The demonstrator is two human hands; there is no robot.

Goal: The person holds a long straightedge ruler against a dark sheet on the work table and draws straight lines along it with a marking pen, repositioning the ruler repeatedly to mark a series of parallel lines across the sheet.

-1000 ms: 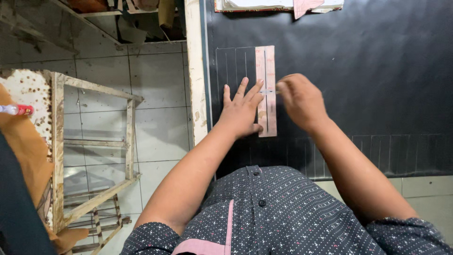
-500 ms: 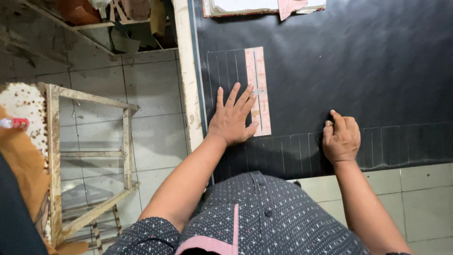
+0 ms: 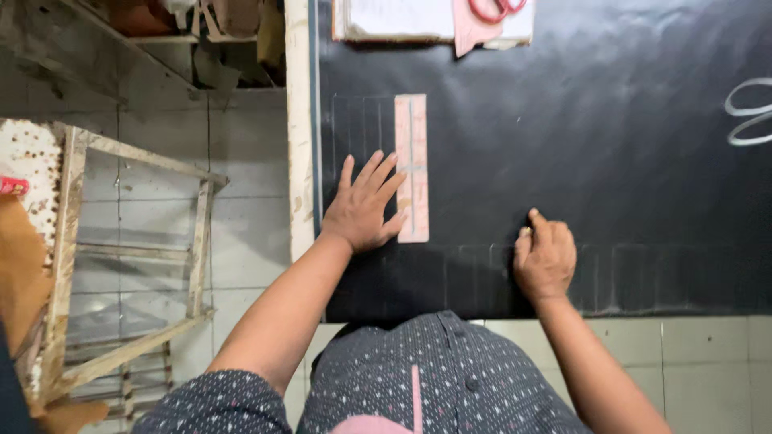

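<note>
1. Containers: none clearly in view. Closest thing is the open shelf (image 3: 201, 32) at top left, with indistinct clutter in it; contents too dark to tell.
2. Work surface: large black sheet (image 3: 563, 145) spread flat over the table, covering most of the right side of the view. Its left edge runs along the table's pale edge strip (image 3: 299, 161).
3. Pink ruler-like strip (image 3: 412, 169) lies flat on the black sheet, left portion. Long axis runs straight away from the person, near end toward the body, far end toward the top of the view. It is parallel to the sheet's left edge and to the faint chalk lines (image 3: 358, 120) just to its left.
4. Left hand (image 3: 363, 209): open, fingers spread, palm pressed flat on the sheet, fingertips touching the strip's left edge near its lower half. Not gripping anything.
5. Right hand (image 3: 545, 259): loosely curled, knuckles up, resting on the sheet well apart from the strip, on a row of faint vertical chalk marks (image 3: 627, 277) along the sheet's near edge. Fingertips pinched; cannot tell whether it holds anything.
6. Far edge: stack of papers (image 3: 402, 18) with a pink cut-out and red-handled scissors (image 3: 494, 8) on top. White loop shape (image 3: 748, 112) at the right edge.
7. Left of the table: worn wooden frame (image 3: 72, 257) standing on the tiled floor (image 3: 249, 225).
</note>
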